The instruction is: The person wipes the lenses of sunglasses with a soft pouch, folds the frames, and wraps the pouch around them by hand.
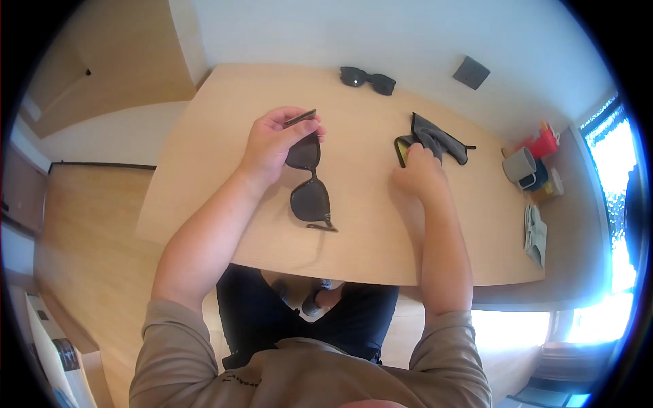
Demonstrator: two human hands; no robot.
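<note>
My left hand (282, 139) is closed around one end of a pair of dark sunglasses (311, 198), with the temple between thumb and fingers. The sunglasses hang tilted above the wooden table (354, 251), both lenses showing and the far end pointing toward me. On the right, my right hand (420, 173) has its fingers closed on the near edge of a dark grey cloth pouch (441, 138) with black trim. A bit of yellow-green shows at the pouch's edge beside my fingers. My right fingertips are partly hidden.
Another pair of black sunglasses (368, 80) lies at the table's back edge by the wall. At the right stand a grey mug (520, 164), a red item (544, 141) and other small things. Folded papers (535, 234) lie near the right edge. A dark socket plate (471, 72) is on the wall.
</note>
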